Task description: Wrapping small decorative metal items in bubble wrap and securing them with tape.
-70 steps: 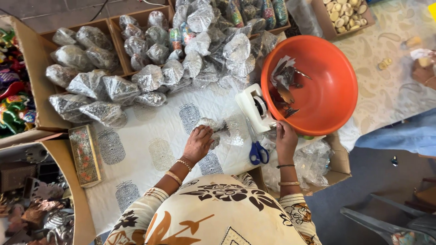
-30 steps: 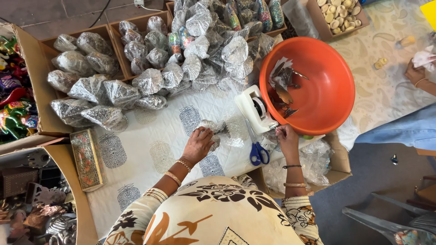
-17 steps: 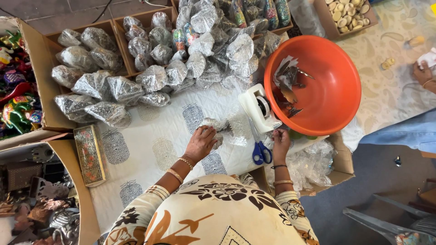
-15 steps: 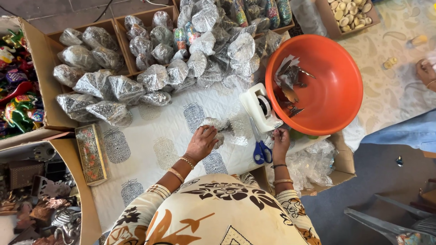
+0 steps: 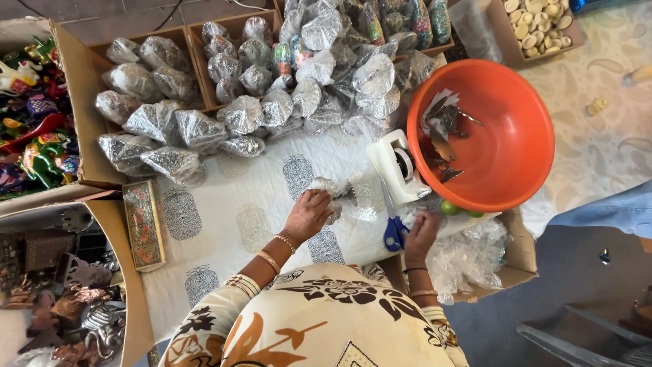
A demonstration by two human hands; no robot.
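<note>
White printed cloth (image 5: 224,197) covers the worktop, crowded round with boxes. At the frame's centre the left hand (image 5: 309,214) presses down on a small wrapped bundle (image 5: 331,190), fingers curled over it, seemingly to keep its clear wrap from springing open. Wrist bent, forearm angling up from the lower middle. The right hand (image 5: 421,234) rests lower right beside blue-handled scissors (image 5: 392,228); whether its grip holds anything I cannot tell. A white tape dispenser (image 5: 397,166) sits within reach, against the orange basin (image 5: 502,136). Finished bundles (image 5: 204,129) pile upper left.
</note>
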